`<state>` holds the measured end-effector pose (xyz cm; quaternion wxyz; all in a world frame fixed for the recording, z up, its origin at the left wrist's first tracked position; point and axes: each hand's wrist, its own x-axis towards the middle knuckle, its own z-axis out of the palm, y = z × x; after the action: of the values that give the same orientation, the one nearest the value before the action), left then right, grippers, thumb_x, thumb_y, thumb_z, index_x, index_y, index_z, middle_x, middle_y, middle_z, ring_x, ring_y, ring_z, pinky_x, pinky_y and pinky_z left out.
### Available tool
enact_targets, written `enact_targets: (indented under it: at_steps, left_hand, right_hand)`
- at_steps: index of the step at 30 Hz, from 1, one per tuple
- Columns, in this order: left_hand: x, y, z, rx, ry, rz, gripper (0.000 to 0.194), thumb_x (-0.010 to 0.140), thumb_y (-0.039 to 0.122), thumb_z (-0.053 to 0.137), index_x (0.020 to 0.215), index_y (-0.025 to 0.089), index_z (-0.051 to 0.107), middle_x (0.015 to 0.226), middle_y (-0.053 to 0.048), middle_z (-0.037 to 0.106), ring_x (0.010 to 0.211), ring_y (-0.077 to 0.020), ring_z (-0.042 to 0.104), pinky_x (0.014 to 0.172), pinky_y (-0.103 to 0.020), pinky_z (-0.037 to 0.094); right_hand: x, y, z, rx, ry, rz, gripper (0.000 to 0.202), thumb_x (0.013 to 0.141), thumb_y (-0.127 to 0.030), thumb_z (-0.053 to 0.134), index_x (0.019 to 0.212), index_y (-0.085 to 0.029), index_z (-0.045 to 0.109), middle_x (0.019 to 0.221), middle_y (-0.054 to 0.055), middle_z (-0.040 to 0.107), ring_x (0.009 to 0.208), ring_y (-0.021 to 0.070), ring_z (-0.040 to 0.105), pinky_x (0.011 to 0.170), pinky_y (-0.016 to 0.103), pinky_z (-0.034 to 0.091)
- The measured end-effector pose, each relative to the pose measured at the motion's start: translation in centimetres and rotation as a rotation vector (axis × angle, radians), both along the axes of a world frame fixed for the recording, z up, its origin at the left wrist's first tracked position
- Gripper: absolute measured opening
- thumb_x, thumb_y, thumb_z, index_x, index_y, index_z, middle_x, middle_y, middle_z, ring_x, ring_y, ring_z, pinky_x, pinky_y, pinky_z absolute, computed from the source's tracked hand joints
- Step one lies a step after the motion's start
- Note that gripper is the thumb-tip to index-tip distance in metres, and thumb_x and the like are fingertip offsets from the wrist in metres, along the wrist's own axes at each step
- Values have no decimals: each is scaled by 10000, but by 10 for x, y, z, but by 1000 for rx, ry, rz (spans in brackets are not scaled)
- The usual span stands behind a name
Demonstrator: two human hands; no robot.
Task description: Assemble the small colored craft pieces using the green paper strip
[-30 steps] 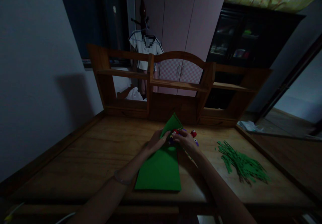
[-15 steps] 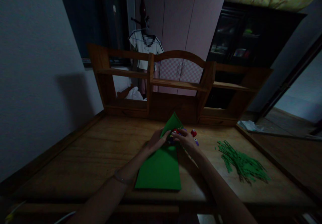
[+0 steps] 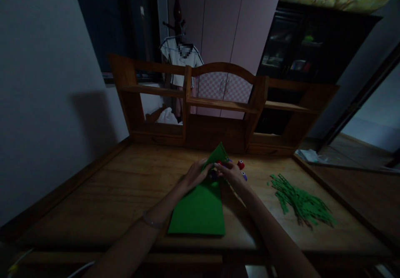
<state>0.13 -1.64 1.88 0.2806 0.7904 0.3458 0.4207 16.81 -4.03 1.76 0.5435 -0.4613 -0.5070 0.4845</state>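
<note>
A green sheet [image 3: 200,211] lies on the wooden desk in front of me. Above its far end, a raised green piece [image 3: 218,153] is pinched in my left hand [image 3: 196,174]. My right hand [image 3: 229,173] is closed at the same piece, its fingertips close to the left ones; whether it grips the green piece or something small is hidden. Small red and purple things show between and behind the fingers. Just beyond the right hand sit a red piece [image 3: 240,164] and a purple piece [image 3: 244,176], each with a white top.
A heap of green strips [image 3: 301,203] lies on the desk at the right. A wooden shelf unit [image 3: 221,103] stands along the desk's back edge. A raised wooden rim [image 3: 340,211] borders the desk's right side, and a wall rises at the left.
The raised green piece has tilted and shifted slightly to the right. My left fingers have moved a little with it, while my right hand has hardly moved.
</note>
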Motion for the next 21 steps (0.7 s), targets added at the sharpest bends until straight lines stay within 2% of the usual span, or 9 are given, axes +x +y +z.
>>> enact_targets:
  at_steps: [11, 17, 19, 21]
  left_hand:
    - [-1, 3, 0, -13, 31, -29, 324, 894, 372, 392, 955, 168, 637, 930, -30, 661, 863, -190, 596, 731, -256, 458]
    - [2, 3, -5, 45, 31, -103, 263, 889, 257, 383, 966, 163, 617, 917, -46, 652, 852, -182, 593, 773, -273, 457]
    - [3, 4, -9, 95, 57, -100, 243, 846, 205, 433, 1008, 162, 610, 951, -62, 645, 881, -193, 586, 812, -294, 450]
    - [3, 6, -12, 142, 89, -84, 309, 778, 153, 493, 1070, 152, 594, 1004, -80, 633, 927, -210, 576, 853, -318, 437]
  right_hand:
    - [2, 4, -8, 42, -6, -5, 372, 618, -453, 734, 820, -151, 658, 707, 30, 633, 559, 119, 552, 545, 240, 431]
    - [5, 3, -6, 3, -36, -33, 353, 602, -467, 732, 724, -150, 638, 599, 4, 585, 479, 97, 494, 475, 225, 374]
    - [6, 2, -5, -21, -30, -61, 347, 603, -463, 731, 708, -148, 632, 581, -2, 567, 469, 91, 475, 457, 220, 349]
    - [6, 3, -4, -44, -20, -90, 354, 592, -468, 734, 687, -146, 625, 561, -6, 553, 455, 87, 459, 442, 220, 329]
